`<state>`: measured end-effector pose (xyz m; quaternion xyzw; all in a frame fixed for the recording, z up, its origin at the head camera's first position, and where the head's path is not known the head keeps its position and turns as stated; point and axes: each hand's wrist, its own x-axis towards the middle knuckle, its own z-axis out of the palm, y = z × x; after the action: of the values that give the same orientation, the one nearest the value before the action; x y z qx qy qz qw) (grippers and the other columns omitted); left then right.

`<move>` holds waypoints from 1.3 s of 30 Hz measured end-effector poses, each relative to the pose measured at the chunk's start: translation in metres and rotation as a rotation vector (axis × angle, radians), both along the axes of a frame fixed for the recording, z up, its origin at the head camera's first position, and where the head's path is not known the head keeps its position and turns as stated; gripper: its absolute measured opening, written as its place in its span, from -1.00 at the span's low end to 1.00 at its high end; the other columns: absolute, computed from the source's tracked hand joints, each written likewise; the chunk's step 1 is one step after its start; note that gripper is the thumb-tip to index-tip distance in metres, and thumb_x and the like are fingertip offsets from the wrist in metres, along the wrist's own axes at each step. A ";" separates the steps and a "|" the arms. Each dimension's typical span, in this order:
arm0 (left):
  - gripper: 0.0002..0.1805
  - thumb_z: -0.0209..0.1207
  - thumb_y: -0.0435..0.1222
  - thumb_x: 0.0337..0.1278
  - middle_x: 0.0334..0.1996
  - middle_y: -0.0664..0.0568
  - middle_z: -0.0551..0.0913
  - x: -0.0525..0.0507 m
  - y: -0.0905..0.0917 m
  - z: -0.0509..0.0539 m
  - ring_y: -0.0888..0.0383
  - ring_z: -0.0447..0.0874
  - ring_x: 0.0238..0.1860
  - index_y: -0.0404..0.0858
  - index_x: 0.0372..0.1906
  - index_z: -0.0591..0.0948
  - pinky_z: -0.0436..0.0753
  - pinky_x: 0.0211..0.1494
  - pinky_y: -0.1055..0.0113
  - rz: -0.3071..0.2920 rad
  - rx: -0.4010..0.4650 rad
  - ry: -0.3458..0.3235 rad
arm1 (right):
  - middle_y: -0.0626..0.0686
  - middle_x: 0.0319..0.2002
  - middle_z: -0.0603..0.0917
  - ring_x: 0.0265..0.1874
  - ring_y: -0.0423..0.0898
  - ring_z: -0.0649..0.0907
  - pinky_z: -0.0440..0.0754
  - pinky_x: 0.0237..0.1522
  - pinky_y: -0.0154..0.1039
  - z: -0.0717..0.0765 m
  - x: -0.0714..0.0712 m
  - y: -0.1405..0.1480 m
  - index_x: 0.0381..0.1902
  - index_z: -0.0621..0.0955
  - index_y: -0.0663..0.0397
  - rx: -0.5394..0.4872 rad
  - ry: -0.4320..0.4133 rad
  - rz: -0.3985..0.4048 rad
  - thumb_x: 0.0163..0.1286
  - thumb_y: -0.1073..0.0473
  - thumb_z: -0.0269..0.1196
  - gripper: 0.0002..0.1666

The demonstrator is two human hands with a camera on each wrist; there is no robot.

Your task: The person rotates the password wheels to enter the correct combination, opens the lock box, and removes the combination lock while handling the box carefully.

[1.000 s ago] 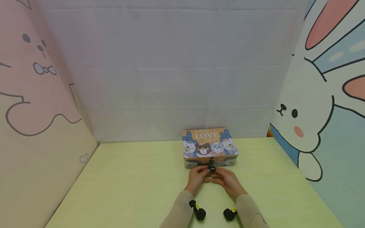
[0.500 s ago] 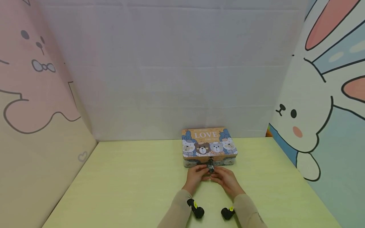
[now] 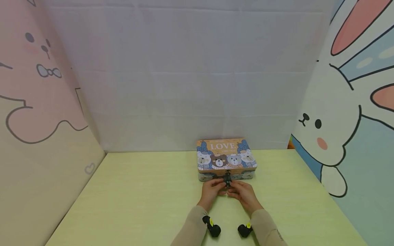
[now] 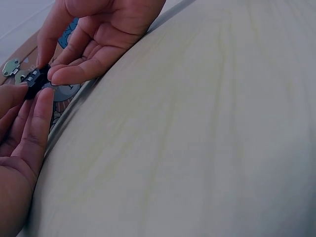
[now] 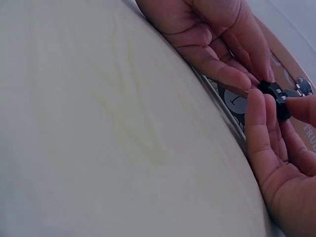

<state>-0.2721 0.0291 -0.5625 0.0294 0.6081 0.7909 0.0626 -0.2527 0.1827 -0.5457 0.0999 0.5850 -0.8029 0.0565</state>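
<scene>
A small black combination padlock [image 3: 227, 181] hangs at the front clasp of a tin box printed with bears and the word LOVE [image 3: 226, 155]. My left hand [image 3: 210, 193] pinches the padlock from the left, and my right hand [image 3: 245, 196] pinches it from the right. In the left wrist view, number dials show on the padlock [image 4: 36, 80], beside the metal clasp [image 4: 11, 67]. Fingertips of both hands meet around the padlock body [image 5: 277, 98] in the right wrist view. The box lid is down.
The box stands on a pale yellow-green table [image 3: 138, 198], close to a white back wall [image 3: 184, 75]. Cartoon-printed panels [image 3: 332, 136] flank the table. Black wrist-worn devices [image 3: 212, 228] show at both sleeves.
Both hands stay at the padlock with small finger movements. The padlock's dial face, turned up earlier, now shows less clearly in the head view. The box has not moved.
</scene>
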 end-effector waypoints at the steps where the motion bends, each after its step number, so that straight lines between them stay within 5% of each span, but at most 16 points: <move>1: -0.72 0.25 -0.53 0.22 -0.20 -0.21 0.71 0.000 0.000 0.000 0.04 0.76 -0.28 -0.62 0.00 0.62 0.79 -0.27 0.24 0.002 -0.003 0.002 | 0.09 -0.38 0.66 -0.47 -0.15 0.68 0.76 -0.33 -0.26 0.000 0.000 0.000 0.20 0.38 0.66 0.004 -0.003 -0.007 0.50 0.42 0.06 -0.58; 18: -0.72 0.25 -0.52 0.23 -0.19 -0.20 0.71 -0.002 0.001 -0.002 0.04 0.76 -0.26 -0.59 0.01 0.63 0.79 -0.27 0.25 0.005 -0.013 0.003 | 0.07 -0.44 0.64 -0.49 -0.16 0.67 0.77 -0.33 -0.27 -0.001 -0.003 -0.002 -0.02 0.55 0.56 0.029 -0.003 -0.004 0.52 0.38 0.06 -0.74; 39: -0.74 0.24 -0.55 0.21 -0.17 -0.23 0.71 -0.002 0.002 -0.003 0.02 0.76 -0.27 -0.62 -0.02 0.63 0.79 -0.28 0.24 0.011 -0.014 0.013 | 0.09 -0.46 0.64 -0.50 -0.14 0.67 0.77 -0.34 -0.26 0.000 -0.004 -0.002 -0.01 0.54 0.55 0.020 -0.031 -0.013 0.52 0.33 0.06 -0.70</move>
<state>-0.2738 0.0310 -0.5655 0.0306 0.6141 0.7867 0.0544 -0.2568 0.1806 -0.5458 0.1168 0.5915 -0.7956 0.0592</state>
